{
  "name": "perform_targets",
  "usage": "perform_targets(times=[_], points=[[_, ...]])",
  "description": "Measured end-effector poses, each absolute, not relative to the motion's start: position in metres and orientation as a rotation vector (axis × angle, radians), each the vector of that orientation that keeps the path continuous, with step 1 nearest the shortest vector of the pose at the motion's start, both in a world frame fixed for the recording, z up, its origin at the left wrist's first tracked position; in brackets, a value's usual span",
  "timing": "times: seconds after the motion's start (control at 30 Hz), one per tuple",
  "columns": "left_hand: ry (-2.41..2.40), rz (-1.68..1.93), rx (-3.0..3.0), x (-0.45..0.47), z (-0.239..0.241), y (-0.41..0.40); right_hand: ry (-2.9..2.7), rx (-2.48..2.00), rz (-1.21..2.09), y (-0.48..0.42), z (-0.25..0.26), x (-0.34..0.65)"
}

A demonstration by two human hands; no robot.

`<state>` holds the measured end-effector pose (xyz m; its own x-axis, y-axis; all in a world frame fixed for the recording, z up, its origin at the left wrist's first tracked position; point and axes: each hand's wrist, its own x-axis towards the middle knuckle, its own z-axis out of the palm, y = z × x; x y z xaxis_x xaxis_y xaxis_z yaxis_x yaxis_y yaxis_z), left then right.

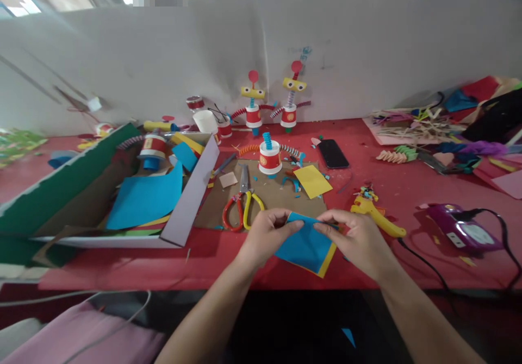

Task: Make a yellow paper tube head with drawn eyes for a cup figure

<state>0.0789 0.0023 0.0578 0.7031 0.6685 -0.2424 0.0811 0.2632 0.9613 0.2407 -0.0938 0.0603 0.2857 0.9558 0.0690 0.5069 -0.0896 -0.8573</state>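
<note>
Both hands pinch the top edge of a blue sheet of paper (305, 250), with a yellow sheet (326, 263) showing along its right side and lower corner. My left hand (267, 233) grips near the upper left corner, thumb on top. Close beside it, my right hand (361, 239) pinches the same edge further right. Scissors (244, 195) with one red and one yellow handle lie left of the paper on a cardboard sheet (216, 206). Beyond stands a paper-cup figure (270, 160) with coiled paper arms. A yellow paper piece (313, 181) lies to its right.
An open box (191, 201) at left holds blue paper and a cup figure. Two finished-looking figures (253, 115) stand against the grey partition (163, 60). A phone (333, 154), a yellow glue gun (377, 217) with its cable and a purple power strip (463, 228) lie at right.
</note>
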Motion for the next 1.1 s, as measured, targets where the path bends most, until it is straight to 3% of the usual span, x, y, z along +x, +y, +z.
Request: perform_targets(times=[0.17,0.37,0.43,0.6,0.77,0.93,1.1], points=[[0.872,0.599,1.183,0.071,0.047,-0.009,-1.301,-1.718,0.749,-0.098,0.059,0.237],[0.939,0.809,0.984,0.049,0.046,-0.007,-0.901,-1.586,0.227,-0.117,0.054,0.236],[0.933,0.844,0.934,0.043,0.047,-0.008,-0.892,-1.535,0.396,-0.118,0.05,0.227],[0.875,0.874,0.86,0.043,0.042,-0.02,-0.856,-1.367,1.199,-0.1,0.034,0.196],[0.844,0.762,0.814,0.042,0.036,-0.031,-0.819,-1.447,1.198,-0.094,0.031,0.19],[0.865,0.816,0.784,0.038,0.038,-0.028,-0.745,-1.477,0.971,-0.097,0.033,0.198],[0.899,0.884,0.742,0.042,0.041,-0.027,-0.894,-1.42,1.216,-0.097,0.033,0.191]])
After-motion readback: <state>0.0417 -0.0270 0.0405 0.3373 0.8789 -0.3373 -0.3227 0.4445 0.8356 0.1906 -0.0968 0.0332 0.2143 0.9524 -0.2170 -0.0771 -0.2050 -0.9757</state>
